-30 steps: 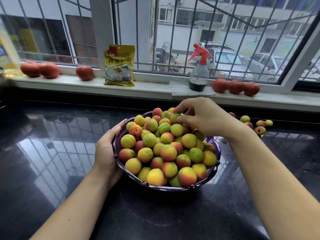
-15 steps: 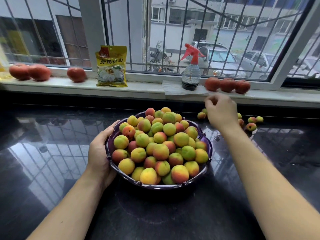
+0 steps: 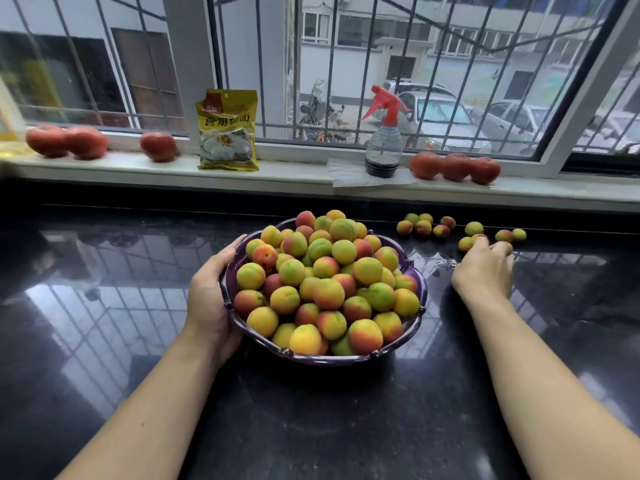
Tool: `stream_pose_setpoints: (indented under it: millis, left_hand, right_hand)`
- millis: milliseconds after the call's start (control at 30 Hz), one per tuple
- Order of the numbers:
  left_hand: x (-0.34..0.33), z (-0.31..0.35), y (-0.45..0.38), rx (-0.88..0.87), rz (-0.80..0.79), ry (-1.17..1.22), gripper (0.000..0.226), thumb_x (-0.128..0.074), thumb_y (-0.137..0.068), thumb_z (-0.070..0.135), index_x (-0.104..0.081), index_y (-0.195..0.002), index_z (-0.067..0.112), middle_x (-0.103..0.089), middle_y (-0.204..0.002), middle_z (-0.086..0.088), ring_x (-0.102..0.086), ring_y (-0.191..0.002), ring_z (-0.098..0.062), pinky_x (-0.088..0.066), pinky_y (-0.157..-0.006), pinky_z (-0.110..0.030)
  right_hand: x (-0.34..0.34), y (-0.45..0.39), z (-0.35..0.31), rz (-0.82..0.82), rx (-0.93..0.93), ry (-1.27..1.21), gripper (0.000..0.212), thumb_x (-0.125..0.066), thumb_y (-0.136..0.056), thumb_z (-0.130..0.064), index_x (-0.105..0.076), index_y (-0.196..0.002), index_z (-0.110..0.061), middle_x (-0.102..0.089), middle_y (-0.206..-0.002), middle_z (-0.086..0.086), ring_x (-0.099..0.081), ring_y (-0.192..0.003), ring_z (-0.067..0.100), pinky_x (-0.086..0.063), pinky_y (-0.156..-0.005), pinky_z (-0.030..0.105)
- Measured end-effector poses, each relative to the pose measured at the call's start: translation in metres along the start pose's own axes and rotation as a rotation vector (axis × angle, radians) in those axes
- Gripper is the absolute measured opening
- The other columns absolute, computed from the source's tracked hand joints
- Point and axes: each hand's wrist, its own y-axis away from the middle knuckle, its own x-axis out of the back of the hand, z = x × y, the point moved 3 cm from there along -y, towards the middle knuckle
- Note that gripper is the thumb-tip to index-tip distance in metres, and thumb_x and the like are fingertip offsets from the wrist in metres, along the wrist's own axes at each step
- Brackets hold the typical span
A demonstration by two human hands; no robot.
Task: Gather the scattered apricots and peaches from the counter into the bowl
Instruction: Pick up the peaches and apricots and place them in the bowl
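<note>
A purple bowl [image 3: 325, 358] heaped with yellow-green and red apricots [image 3: 327, 292] stands mid-counter. My left hand [image 3: 207, 299] grips the bowl's left rim, thumb over the edge. Several loose apricots [image 3: 424, 227] lie on the black counter to the bowl's right, near the back edge. My right hand [image 3: 485, 271] reaches into this scatter, back of the hand up, with its fingers curled over a couple of the small apricots [image 3: 479, 238]. One more apricot [image 3: 465, 243] lies just left of its fingertips, and others [image 3: 504, 235] sit just beyond them.
Along the white sill behind the counter are a red-topped spray bottle [image 3: 382, 147], a yellow food packet [image 3: 228, 133], three red round fruits [image 3: 455, 167] at the right and more [image 3: 65, 142] at the left. The glossy black counter [image 3: 311, 427] stretches toward me.
My right hand left the top of the heap, swung right and came down onto the loose apricots. The left hand stayed on the bowl's rim.
</note>
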Motion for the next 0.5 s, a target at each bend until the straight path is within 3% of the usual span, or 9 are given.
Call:
stream_pose_setpoints:
  millis: [100, 200, 333, 400, 500]
  left_hand:
    - [0.003, -0.001, -0.003, -0.001, 0.012, 0.005, 0.045, -0.045, -0.109, 0.031, -0.067, -0.137, 0.003, -0.071, -0.135, -0.021, -0.067, -0.128, -0.038, -0.043, -0.119, -0.057]
    - [0.002, -0.002, -0.004, 0.002, 0.010, 0.004, 0.046, -0.045, -0.109, 0.032, -0.067, -0.136, 0.002, -0.071, -0.134, -0.021, -0.068, -0.127, -0.038, -0.044, -0.118, -0.056]
    - [-0.002, -0.001, 0.000, 0.009, -0.003, 0.007, 0.042, -0.045, -0.108, 0.032, -0.074, -0.123, 0.005, -0.073, -0.131, -0.022, -0.070, -0.123, -0.037, -0.047, -0.114, -0.053]
    - [-0.001, -0.001, 0.000, 0.005, 0.010, 0.012, 0.042, -0.045, -0.108, 0.032, -0.075, -0.123, 0.005, -0.072, -0.131, -0.022, -0.070, -0.123, -0.037, -0.047, -0.115, -0.054]
    - [-0.001, 0.000, 0.000, 0.005, 0.010, 0.017, 0.044, -0.046, -0.108, 0.032, -0.072, -0.128, 0.003, -0.072, -0.132, -0.023, -0.069, -0.124, -0.038, -0.047, -0.116, -0.055]
  right_hand:
    - [0.000, -0.005, -0.013, -0.009, 0.072, -0.047, 0.031, -0.054, -0.095, -0.011, -0.060, -0.125, -0.001, -0.040, -0.134, 0.026, -0.047, -0.119, 0.046, -0.042, -0.102, 0.044]
    - [0.025, -0.006, -0.054, -0.085, 0.238, -0.366, 0.027, -0.062, -0.094, -0.021, -0.072, -0.116, -0.009, -0.059, -0.126, 0.019, -0.059, -0.111, 0.033, -0.046, -0.098, 0.035]
    - [0.105, 0.048, -0.121, -0.477, 0.546, -0.896, 0.018, -0.078, -0.087, -0.027, -0.074, -0.104, -0.021, -0.077, -0.101, 0.000, -0.073, -0.095, 0.012, -0.056, -0.080, 0.027]
    - [0.132, 0.090, -0.145, -0.593, 0.772, -0.885, 0.017, -0.079, -0.087, -0.024, -0.072, -0.103, -0.023, -0.077, -0.099, -0.006, -0.073, -0.095, 0.007, -0.057, -0.083, 0.024]
    - [0.130, 0.126, -0.165, -0.583, 0.944, -0.762, 0.017, -0.079, -0.086, -0.022, -0.070, -0.100, -0.027, -0.075, -0.095, -0.009, -0.071, -0.093, 0.003, -0.058, -0.085, 0.029]
